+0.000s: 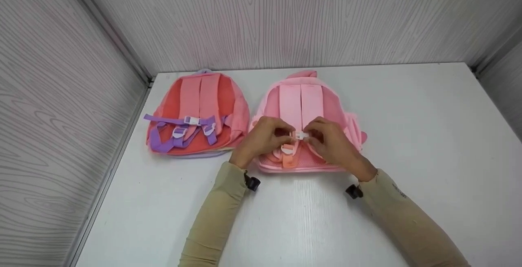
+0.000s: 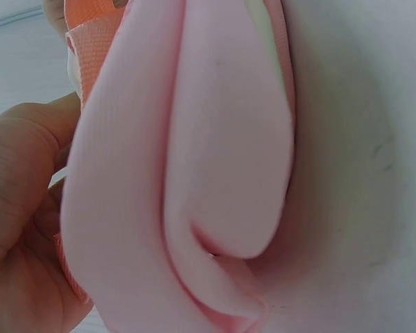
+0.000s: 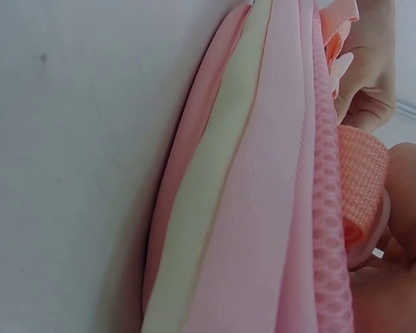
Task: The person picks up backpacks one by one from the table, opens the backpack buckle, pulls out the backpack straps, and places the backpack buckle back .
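A light pink backpack lies with its shoulder straps facing up. Over its lower middle, my left hand and right hand meet at a white plastic buckle. Each hand pinches one side of the buckle between thumb and fingers. Below it, an orange strap runs through a white slider. In the left wrist view the pink side of the bag hides most of the left hand's fingers. Orange webbing shows beside the right hand in the right wrist view.
To the left lies a second backpack, coral and red, with purple straps and a fastened-looking white buckle. Both bags rest on a white table. Wood-grained panels stand at the back and sides.
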{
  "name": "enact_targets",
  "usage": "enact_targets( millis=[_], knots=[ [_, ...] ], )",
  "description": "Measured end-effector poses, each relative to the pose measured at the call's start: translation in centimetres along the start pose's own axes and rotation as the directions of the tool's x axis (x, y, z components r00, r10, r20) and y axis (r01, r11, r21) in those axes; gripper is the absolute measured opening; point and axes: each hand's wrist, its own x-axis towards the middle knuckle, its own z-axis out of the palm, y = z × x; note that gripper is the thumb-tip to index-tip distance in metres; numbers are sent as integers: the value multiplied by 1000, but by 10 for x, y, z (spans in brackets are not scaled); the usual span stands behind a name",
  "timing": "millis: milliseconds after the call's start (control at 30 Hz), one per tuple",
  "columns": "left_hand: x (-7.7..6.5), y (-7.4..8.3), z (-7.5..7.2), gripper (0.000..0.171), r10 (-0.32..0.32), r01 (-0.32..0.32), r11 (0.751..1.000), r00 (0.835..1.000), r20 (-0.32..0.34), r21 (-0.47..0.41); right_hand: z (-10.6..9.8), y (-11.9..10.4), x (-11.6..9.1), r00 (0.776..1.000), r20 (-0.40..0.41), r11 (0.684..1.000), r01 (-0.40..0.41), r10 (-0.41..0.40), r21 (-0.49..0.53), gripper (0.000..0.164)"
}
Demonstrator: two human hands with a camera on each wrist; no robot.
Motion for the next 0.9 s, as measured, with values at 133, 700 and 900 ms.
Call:
enact_targets(
  millis=[133,700,900],
  knots=[
    [1,0,-1,26,2,-2,1000,1000,2,4,-1,-1,0,1000,2,1000,-6,6,8,17],
    [-2,-2,-6,26,-25,25,1000,1000,-1,-19,-2,-2,1,1000,9,999,-30,30,18,16],
    [-3,-2,-7,27,-34,34,999,999,-2,-22,-1,-1,0,999,19,999,-33,33,10,18]
  ],
)
